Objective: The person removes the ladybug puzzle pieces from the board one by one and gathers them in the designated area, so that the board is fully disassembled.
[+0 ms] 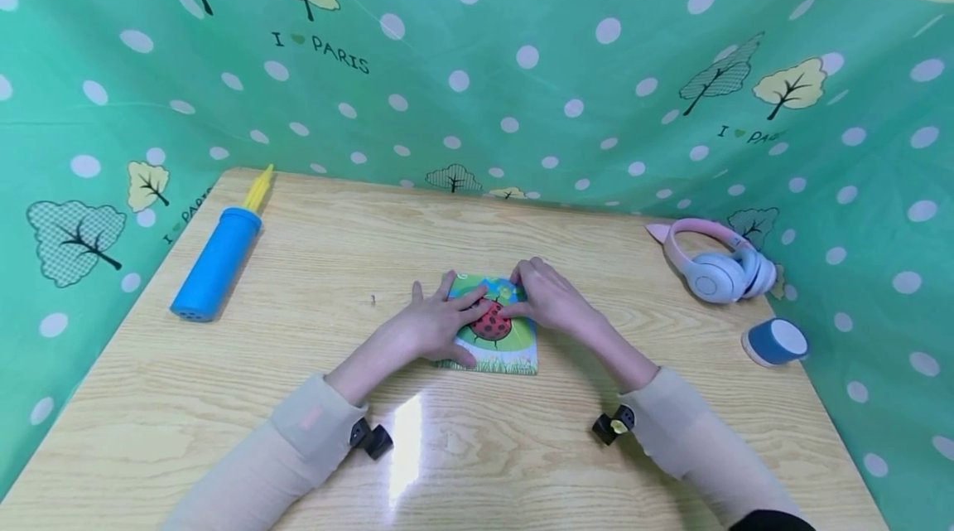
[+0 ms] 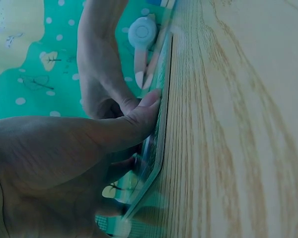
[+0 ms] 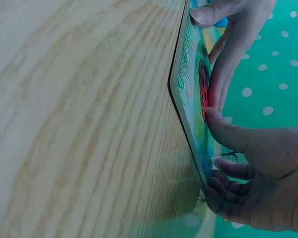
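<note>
Left grip (image 1: 436, 324): wide open, fingers spread out; the thumb touches the printed grass and two fingers reach onto the red bug.
Right grip (image 1: 547, 295): mostly closed; the fingers curl at the far right edge of the board and the thumb touches the bug, so it has hold of that corner.
Picture board (image 1: 516, 340): under both hands, flat on the middle of the tabletop; a thin, stiff square with rounded corners and a bright, smooth picture.
Ladybug (image 1: 490, 325): red with black dots, on a green patch.
Sleeves (image 1: 301, 436): soft, pale cloth.
Tabletop (image 1: 320, 241): light, with wavy wood lines and a shiny spot near the left arm.
Blue tube (image 1: 218, 264): far left, long and round, with a yellow pointy end.
Headphones (image 1: 714, 276): far right, pink band, pale round ear cups.
Blue tub (image 1: 775, 342): near the headphones, round, with a white top.
Cloth (image 1: 417, 59): green, creased, with white dots and trees.
</note>
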`<state>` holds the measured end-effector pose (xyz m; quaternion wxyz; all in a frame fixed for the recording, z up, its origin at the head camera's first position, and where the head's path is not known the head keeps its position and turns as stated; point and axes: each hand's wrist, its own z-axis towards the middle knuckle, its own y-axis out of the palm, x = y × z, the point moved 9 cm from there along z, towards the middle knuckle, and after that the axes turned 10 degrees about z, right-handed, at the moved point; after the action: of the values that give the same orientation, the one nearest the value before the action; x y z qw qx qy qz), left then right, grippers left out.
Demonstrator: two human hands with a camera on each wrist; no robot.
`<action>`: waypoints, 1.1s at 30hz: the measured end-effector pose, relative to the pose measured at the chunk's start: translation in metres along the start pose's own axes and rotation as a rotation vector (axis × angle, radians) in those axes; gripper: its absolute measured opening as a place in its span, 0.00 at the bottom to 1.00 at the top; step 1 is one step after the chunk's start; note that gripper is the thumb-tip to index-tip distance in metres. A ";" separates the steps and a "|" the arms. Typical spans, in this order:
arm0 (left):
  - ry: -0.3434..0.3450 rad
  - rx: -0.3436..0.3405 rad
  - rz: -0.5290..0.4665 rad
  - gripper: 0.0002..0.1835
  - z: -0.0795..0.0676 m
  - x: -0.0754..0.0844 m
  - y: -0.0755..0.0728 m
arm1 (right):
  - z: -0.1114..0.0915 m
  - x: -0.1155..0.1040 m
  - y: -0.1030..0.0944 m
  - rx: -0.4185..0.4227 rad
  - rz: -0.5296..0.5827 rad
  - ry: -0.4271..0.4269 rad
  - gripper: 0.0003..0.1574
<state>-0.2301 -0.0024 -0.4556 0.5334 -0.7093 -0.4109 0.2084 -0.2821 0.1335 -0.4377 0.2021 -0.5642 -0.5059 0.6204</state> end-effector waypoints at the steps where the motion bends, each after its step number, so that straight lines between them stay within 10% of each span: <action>1: 0.001 0.000 -0.002 0.52 0.000 0.000 0.000 | 0.000 0.000 0.000 0.001 -0.003 -0.001 0.32; 18: 0.003 -0.001 0.000 0.51 0.000 0.001 0.000 | -0.014 -0.015 -0.005 0.131 -0.145 -0.168 0.32; 33: 0.005 0.005 0.022 0.53 0.000 0.001 0.000 | -0.015 -0.015 -0.002 0.072 -0.127 -0.105 0.35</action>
<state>-0.2294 -0.0020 -0.4556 0.5341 -0.7130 -0.4012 0.2134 -0.2647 0.1283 -0.4262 0.2342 -0.4903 -0.5279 0.6528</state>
